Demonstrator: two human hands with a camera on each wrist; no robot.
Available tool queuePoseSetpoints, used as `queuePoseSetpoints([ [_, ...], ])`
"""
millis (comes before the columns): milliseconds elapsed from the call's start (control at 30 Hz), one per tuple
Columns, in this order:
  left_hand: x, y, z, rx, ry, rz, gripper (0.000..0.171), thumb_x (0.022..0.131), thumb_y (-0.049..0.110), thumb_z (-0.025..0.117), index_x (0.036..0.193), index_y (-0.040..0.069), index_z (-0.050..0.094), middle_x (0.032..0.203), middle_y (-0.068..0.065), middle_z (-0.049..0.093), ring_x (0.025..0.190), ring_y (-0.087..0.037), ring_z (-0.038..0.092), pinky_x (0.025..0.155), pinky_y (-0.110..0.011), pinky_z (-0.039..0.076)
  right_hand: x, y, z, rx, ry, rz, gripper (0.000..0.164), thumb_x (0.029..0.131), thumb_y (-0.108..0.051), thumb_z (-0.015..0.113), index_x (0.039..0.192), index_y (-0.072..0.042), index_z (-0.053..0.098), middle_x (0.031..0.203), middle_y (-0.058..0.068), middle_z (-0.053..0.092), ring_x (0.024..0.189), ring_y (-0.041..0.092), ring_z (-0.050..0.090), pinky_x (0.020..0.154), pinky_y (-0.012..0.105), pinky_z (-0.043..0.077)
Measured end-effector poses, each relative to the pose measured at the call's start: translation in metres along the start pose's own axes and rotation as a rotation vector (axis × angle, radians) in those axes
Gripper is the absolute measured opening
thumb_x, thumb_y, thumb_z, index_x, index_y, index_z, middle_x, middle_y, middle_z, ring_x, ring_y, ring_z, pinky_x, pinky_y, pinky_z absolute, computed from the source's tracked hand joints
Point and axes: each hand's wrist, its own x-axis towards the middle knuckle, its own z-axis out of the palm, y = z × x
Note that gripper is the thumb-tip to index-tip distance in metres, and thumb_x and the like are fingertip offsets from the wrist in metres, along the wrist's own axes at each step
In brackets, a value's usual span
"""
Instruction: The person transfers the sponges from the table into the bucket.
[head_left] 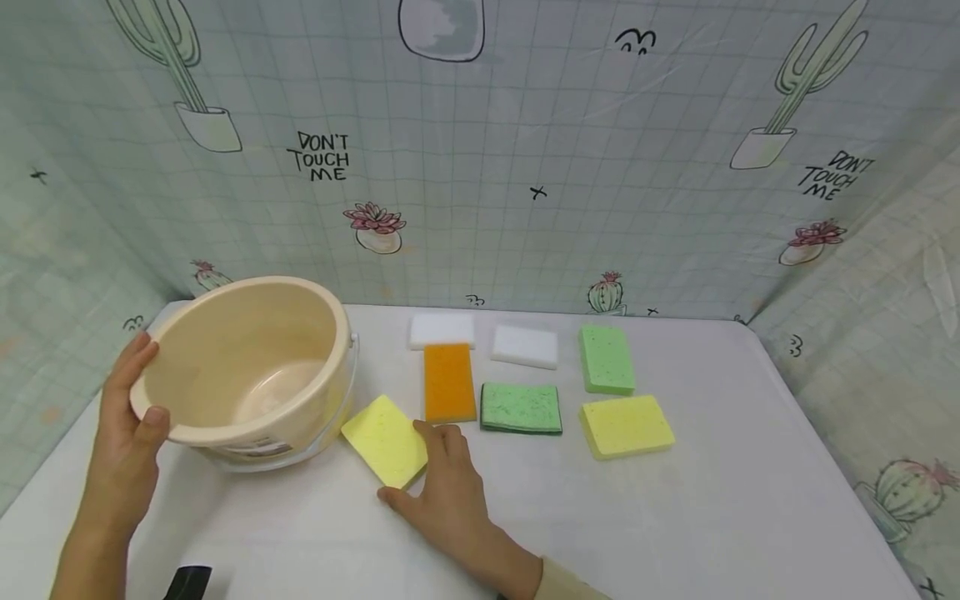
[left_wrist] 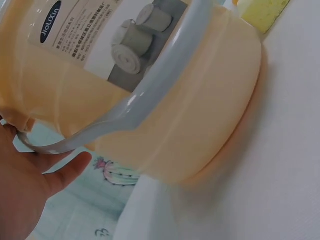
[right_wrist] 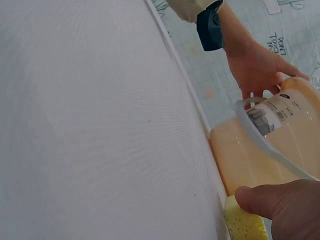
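We see the left hand [head_left: 127,417] gripping the rim of a cream bucket [head_left: 247,354] on the tabletop [head_left: 720,525], the right hand [head_left: 450,496] pinching a yellow sponge [head_left: 384,437] just beside it. A downward pull on that one side could tip the bucket; a slack pinch could drop the sponge.
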Motion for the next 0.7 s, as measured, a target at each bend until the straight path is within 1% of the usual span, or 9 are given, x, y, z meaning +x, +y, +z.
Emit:
queuePoseSetpoints([
  [67, -0.001, -0.001, 0.0, -0.008, 0.011, 0.017, 0.07, 0.091, 0.025, 0.066, 0.148, 0.007, 0.029, 0.157, -0.002, 0.004, 0.144, -0.025, 0.004, 0.109, -0.02, 0.02, -0.001, 0.0, 0.001, 0.005, 0.015, -0.002, 0.083, 0.068, -0.038, 0.086, 0.134, -0.007, 0.047, 0.113, 0.005, 0.046, 0.094, 0.017, 0.051, 0.065, 0.027, 0.05],
  [100, -0.001, -0.002, -0.001, 0.013, 0.015, 0.02, 0.069, 0.092, 0.026, 0.065, 0.148, 0.007, 0.029, 0.157, -0.003, 0.005, 0.144, -0.025, 0.004, 0.109, -0.02, 0.021, -0.001, 0.0, 0.002, 0.008, 0.02, -0.004, 0.082, 0.068, -0.036, 0.086, 0.134, -0.006, 0.048, 0.113, 0.005, 0.046, 0.094, 0.017, 0.051, 0.067, 0.027, 0.051],
  [167, -0.002, -0.002, -0.004, 0.094, 0.018, 0.038, 0.066, 0.094, 0.027, 0.061, 0.148, 0.006, 0.03, 0.157, -0.005, 0.009, 0.144, -0.024, 0.005, 0.109, -0.019, 0.02, -0.002, 0.0, 0.002, 0.017, 0.022, -0.002, 0.08, 0.068, -0.031, 0.086, 0.133, -0.005, 0.048, 0.113, 0.005, 0.046, 0.096, 0.017, 0.051, 0.071, 0.029, 0.051],
  [200, -0.002, -0.002, -0.005, 0.117, 0.022, 0.042, 0.064, 0.095, 0.027, 0.06, 0.148, 0.006, 0.031, 0.157, -0.005, 0.01, 0.144, -0.024, 0.005, 0.108, -0.019, 0.02, -0.002, -0.001, 0.001, 0.023, 0.02, 0.002, 0.079, 0.068, -0.03, 0.086, 0.133, -0.004, 0.048, 0.113, 0.005, 0.046, 0.097, 0.018, 0.051, 0.073, 0.03, 0.051],
  [300, -0.001, -0.004, -0.006, 0.097, 0.021, 0.049, 0.057, 0.098, 0.022, 0.055, 0.148, 0.006, 0.032, 0.157, -0.006, 0.012, 0.144, -0.023, 0.007, 0.108, -0.018, 0.02, -0.001, -0.001, -0.001, 0.047, 0.012, 0.026, 0.076, 0.068, -0.026, 0.085, 0.132, -0.004, 0.049, 0.114, 0.005, 0.045, 0.099, 0.018, 0.05, 0.079, 0.031, 0.05],
  [400, 0.001, -0.007, -0.005, 0.016, 0.019, 0.062, 0.052, 0.098, 0.013, 0.05, 0.147, 0.004, 0.033, 0.157, -0.006, 0.012, 0.144, -0.022, 0.009, 0.109, -0.018, 0.018, 0.0, -0.002, -0.005, 0.066, 0.005, 0.045, 0.075, 0.068, -0.024, 0.084, 0.131, -0.004, 0.05, 0.115, 0.005, 0.045, 0.099, 0.017, 0.049, 0.082, 0.032, 0.049],
  [467, 0.002, -0.008, -0.004, 0.03, 0.024, 0.076, 0.05, 0.099, 0.01, 0.046, 0.146, 0.003, 0.033, 0.157, -0.007, 0.013, 0.143, -0.021, 0.01, 0.108, -0.017, 0.018, 0.001, -0.002, -0.008, 0.072, 0.004, 0.051, 0.074, 0.068, -0.024, 0.084, 0.131, -0.004, 0.05, 0.114, 0.005, 0.045, 0.098, 0.017, 0.049, 0.082, 0.032, 0.049],
  [600, 0.003, -0.006, -0.001, 0.111, 0.073, 0.085, 0.05, 0.097, 0.01, 0.044, 0.146, 0.003, 0.034, 0.156, -0.007, 0.016, 0.143, -0.021, 0.011, 0.109, -0.017, 0.017, 0.004, -0.003, -0.014, 0.067, 0.03, 0.03, 0.075, 0.067, -0.023, 0.084, 0.131, -0.003, 0.05, 0.114, 0.006, 0.045, 0.098, 0.017, 0.05, 0.082, 0.033, 0.049],
  [700, 0.003, -0.005, 0.002, 0.209, 0.098, 0.094, 0.051, 0.097, 0.013, 0.041, 0.147, 0.004, 0.033, 0.156, -0.006, 0.017, 0.142, -0.02, 0.012, 0.109, -0.018, 0.016, 0.008, -0.004, -0.018, 0.063, 0.066, 0.011, 0.076, 0.067, -0.023, 0.084, 0.131, -0.001, 0.049, 0.115, 0.008, 0.046, 0.101, 0.02, 0.051, 0.084, 0.036, 0.049],
])
